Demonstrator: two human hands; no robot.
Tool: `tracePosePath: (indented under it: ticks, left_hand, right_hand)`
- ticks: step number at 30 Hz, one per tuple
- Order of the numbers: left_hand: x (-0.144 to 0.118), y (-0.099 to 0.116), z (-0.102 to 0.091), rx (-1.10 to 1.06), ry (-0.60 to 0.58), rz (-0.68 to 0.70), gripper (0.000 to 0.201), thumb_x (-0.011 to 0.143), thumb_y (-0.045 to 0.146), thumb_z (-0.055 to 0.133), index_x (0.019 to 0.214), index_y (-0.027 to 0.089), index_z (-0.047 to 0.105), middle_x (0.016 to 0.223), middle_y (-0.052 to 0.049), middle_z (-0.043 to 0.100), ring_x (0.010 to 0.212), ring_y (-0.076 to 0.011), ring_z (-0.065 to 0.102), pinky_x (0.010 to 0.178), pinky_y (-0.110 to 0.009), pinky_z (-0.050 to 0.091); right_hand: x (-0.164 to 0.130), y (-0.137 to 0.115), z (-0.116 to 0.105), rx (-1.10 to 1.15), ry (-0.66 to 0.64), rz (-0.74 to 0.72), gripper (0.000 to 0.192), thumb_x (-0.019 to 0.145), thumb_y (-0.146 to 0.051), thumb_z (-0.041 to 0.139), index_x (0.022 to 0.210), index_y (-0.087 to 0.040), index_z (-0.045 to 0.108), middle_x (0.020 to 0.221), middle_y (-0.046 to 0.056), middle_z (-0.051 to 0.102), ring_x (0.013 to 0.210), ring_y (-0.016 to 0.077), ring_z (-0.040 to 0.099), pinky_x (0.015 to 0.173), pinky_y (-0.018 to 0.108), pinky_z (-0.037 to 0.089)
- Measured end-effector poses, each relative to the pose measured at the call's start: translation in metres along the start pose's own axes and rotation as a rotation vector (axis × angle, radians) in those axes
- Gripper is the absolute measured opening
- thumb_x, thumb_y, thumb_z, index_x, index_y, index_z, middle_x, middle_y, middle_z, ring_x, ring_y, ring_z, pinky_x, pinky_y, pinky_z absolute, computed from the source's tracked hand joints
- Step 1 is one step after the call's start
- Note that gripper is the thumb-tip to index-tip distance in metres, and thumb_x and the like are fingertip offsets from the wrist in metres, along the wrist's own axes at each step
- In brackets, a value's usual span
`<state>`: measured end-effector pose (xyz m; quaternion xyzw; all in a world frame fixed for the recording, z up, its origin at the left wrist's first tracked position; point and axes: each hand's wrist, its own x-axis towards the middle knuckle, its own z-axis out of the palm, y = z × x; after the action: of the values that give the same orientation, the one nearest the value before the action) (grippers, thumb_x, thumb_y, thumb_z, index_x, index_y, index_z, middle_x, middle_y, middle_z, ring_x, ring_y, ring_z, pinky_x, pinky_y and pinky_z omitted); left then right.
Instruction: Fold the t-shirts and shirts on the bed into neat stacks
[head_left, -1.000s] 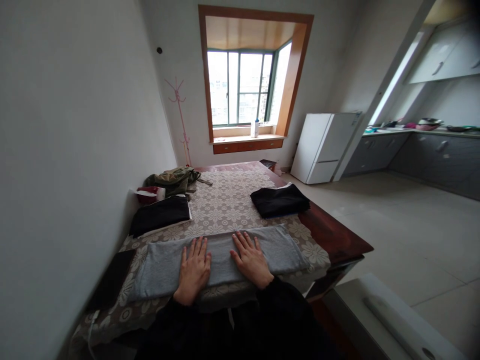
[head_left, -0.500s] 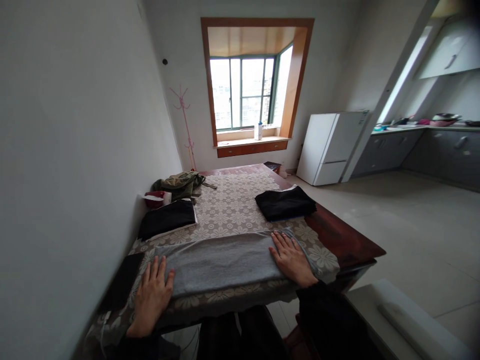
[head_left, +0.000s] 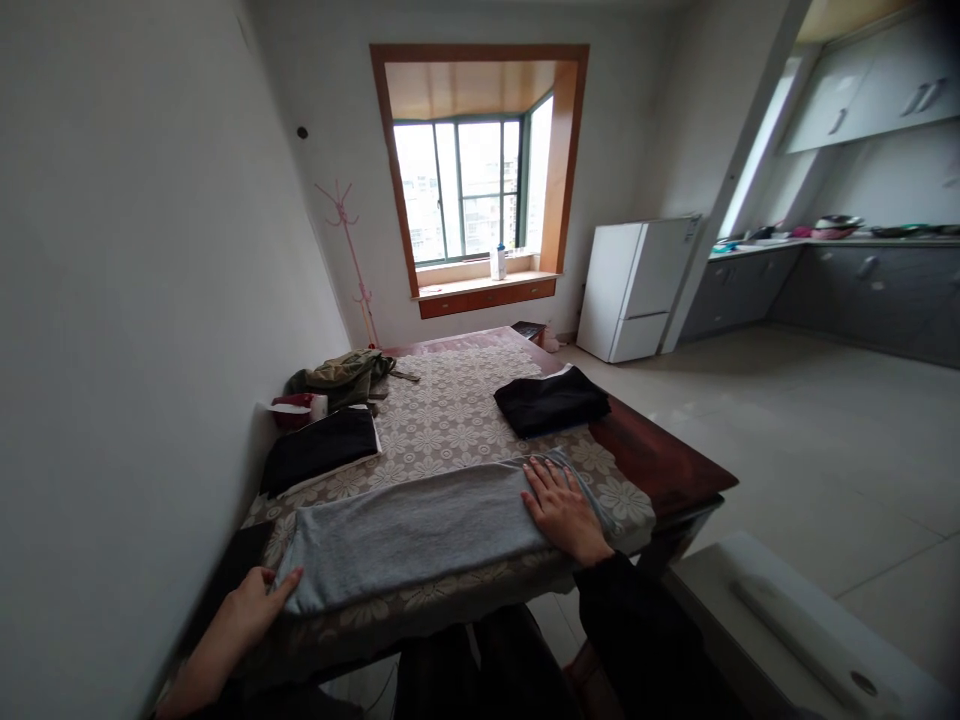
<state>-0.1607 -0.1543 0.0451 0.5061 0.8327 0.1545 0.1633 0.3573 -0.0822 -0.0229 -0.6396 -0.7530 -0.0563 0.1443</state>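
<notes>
A folded grey garment [head_left: 420,530] lies as a long flat strip across the near side of the patterned tablecloth [head_left: 442,400]. My left hand [head_left: 244,610] is at its left end, thumb on top and fingers curled at the edge, gripping the cloth there. The fingertips are partly hidden. On the garment's right end my right hand [head_left: 562,510] rests flat, fingers stretched out and holding nothing.
Folded black clothes [head_left: 551,400] lie at the table's right, and another black folded piece [head_left: 322,450] at the left. Behind that sit a red tissue holder [head_left: 292,410] and a green bag [head_left: 345,375]. A wall [head_left: 150,300] borders the left side.
My left hand has gone from lying flat on the garment's left end to gripping its left edge. The right hand stays flat on the cloth. The view has turned slightly right.
</notes>
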Motion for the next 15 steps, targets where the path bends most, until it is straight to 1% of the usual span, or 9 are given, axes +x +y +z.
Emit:
tracePosePath:
  ticks: [2,3,5,7,9,11,12,13,15]
  left_hand:
    - [0.008,0.005,-0.007,-0.090,-0.066,0.012,0.036,0.066,0.060,0.064,0.074,0.025,0.064,0.063,-0.009,0.072,0.088,-0.0435,0.075,0.078,-0.046,0.058]
    - [0.010,0.008,-0.010,-0.132,-0.088,0.010,0.033,0.065,0.058,0.066,0.070,0.026,0.063,0.063,-0.007,0.072,0.090,-0.0422,0.075,0.079,-0.044,0.058]
    - [0.012,0.015,-0.012,-0.223,-0.083,0.001,0.029,0.064,0.054,0.070,0.069,0.026,0.063,0.068,-0.006,0.074,0.092,-0.0393,0.076,0.079,-0.041,0.059]
    - [0.011,0.019,-0.010,-0.330,-0.073,-0.014,0.030,0.064,0.050,0.074,0.077,0.024,0.066,0.074,-0.006,0.076,0.093,-0.0355,0.076,0.078,-0.038,0.060]
    - [0.009,0.019,-0.006,-0.448,-0.097,-0.040,0.036,0.065,0.048,0.078,0.089,0.022,0.068,0.077,-0.006,0.078,0.089,-0.0319,0.076,0.076,-0.037,0.061]
    - [0.006,0.017,-0.004,-0.582,-0.129,-0.091,0.044,0.066,0.044,0.080,0.101,0.020,0.069,0.078,-0.005,0.078,0.083,-0.0290,0.076,0.072,-0.036,0.061]
    - [0.005,0.015,-0.005,-0.661,-0.137,-0.126,0.047,0.067,0.041,0.080,0.106,0.019,0.068,0.078,-0.004,0.078,0.079,-0.0276,0.076,0.069,-0.035,0.061]
    - [0.004,0.013,-0.007,-0.745,-0.139,-0.165,0.049,0.069,0.037,0.079,0.112,0.018,0.066,0.079,-0.004,0.077,0.075,-0.0262,0.075,0.067,-0.034,0.061]
    - [0.001,0.011,-0.015,-0.887,-0.088,-0.239,0.053,0.073,0.032,0.076,0.123,0.019,0.063,0.080,-0.003,0.077,0.069,-0.0234,0.073,0.063,-0.033,0.059]
  right_hand:
    - [0.000,-0.001,-0.003,0.014,-0.007,0.001,0.060,0.104,-0.044,0.031,0.156,-0.018,0.045,0.166,0.007,0.036,0.155,0.0291,0.027,0.126,0.052,0.014]
    - [0.000,-0.001,-0.004,0.020,-0.012,0.003,0.059,0.104,-0.044,0.032,0.156,-0.018,0.045,0.166,0.007,0.037,0.155,0.0289,0.027,0.127,0.051,0.014]
    - [-0.001,-0.002,-0.008,0.034,-0.021,0.005,0.059,0.104,-0.043,0.033,0.156,-0.018,0.045,0.166,0.007,0.037,0.154,0.0287,0.028,0.127,0.051,0.014]
    - [0.000,-0.003,-0.013,0.056,-0.022,0.010,0.058,0.103,-0.042,0.035,0.154,-0.018,0.047,0.164,0.008,0.040,0.154,0.0291,0.029,0.127,0.051,0.013]
    - [-0.001,-0.009,-0.020,0.098,0.002,0.021,0.054,0.103,-0.038,0.038,0.151,-0.018,0.052,0.160,0.009,0.047,0.152,0.0300,0.033,0.127,0.055,0.009]
    - [-0.002,-0.022,-0.026,0.189,0.056,0.009,0.049,0.102,-0.031,0.039,0.146,-0.020,0.057,0.155,0.010,0.053,0.150,0.0299,0.037,0.128,0.058,0.005]
    - [-0.004,-0.033,-0.028,0.261,0.084,-0.017,0.047,0.101,-0.029,0.039,0.144,-0.020,0.059,0.153,0.010,0.056,0.149,0.0292,0.040,0.128,0.058,0.005]
    - [-0.006,-0.045,-0.030,0.352,0.110,-0.053,0.046,0.101,-0.027,0.041,0.142,-0.021,0.060,0.152,0.009,0.057,0.147,0.0281,0.042,0.128,0.057,0.008]
    - [-0.013,-0.074,-0.031,0.575,0.135,-0.131,0.043,0.100,-0.028,0.046,0.141,-0.024,0.059,0.151,0.009,0.058,0.144,0.0257,0.047,0.128,0.053,0.020]
